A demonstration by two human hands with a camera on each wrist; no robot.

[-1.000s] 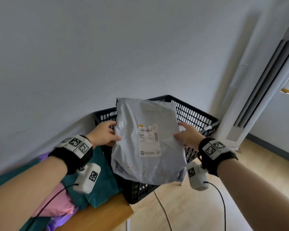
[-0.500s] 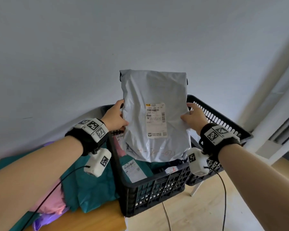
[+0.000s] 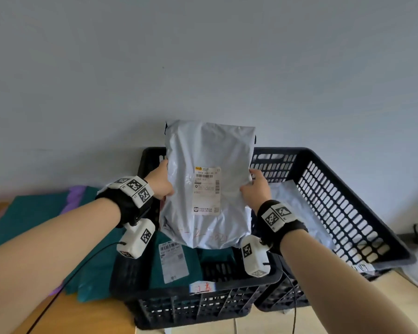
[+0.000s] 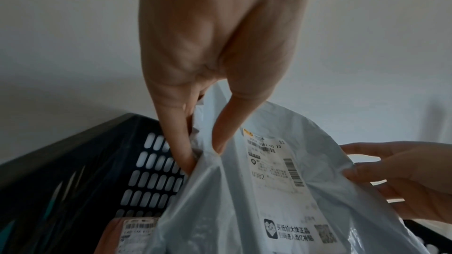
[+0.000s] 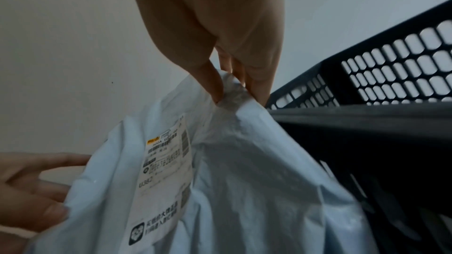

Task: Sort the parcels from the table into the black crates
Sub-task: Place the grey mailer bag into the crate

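A grey plastic parcel (image 3: 208, 150) with a white shipping label hangs upright over the near black crate (image 3: 203, 307). My left hand (image 3: 161, 182) pinches its left edge, thumb in front and fingers behind, as the left wrist view shows at the parcel (image 4: 269, 200) and hand (image 4: 208, 142). My right hand (image 3: 255, 189) pinches the right edge; the right wrist view shows the hand (image 5: 232, 88) bunching the parcel (image 5: 244, 181). The near crate holds teal parcels (image 3: 176, 266) and a pinkish one (image 4: 112, 239). A second black crate (image 3: 348, 208) to the right holds a grey parcel (image 3: 297, 208).
Teal parcels (image 3: 29, 215) and a purple one (image 3: 76, 191) lie on the wooden table (image 3: 82, 319) at the left. A pale wall rises close behind the crates. Light wooden floor (image 3: 396, 285) shows at the lower right. Wrist-camera cables hang under both arms.
Both hands have carried the grey parcel from in front of the crates to above the near crate and lowered it towards the parcels inside. The grip is unchanged.
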